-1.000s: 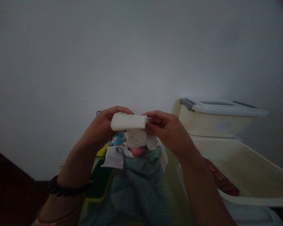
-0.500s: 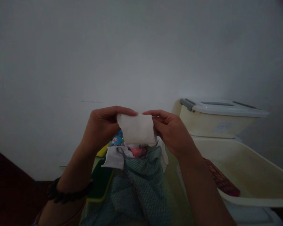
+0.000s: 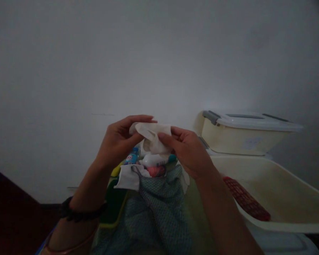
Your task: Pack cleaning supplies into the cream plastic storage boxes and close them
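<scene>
Cloth (image 3: 153, 128), seemingly; pinched between left fingers (image 3: 136, 119) and right fingers (image 3: 168, 139).

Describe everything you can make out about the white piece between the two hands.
The white piece is plain, thin and soft-looking, perhaps cloth or rubber; the dim picture leaves that uncertain. It is folded and creased, with its top edge roughly level. The left hand grips its left end; the right hand pinches its right side, thumb on the near face. It is held up just above a white bottle.

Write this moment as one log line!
left hand: holds white cloth | right hand: pinches same cloth | below: white container, blue-green cloth
</scene>
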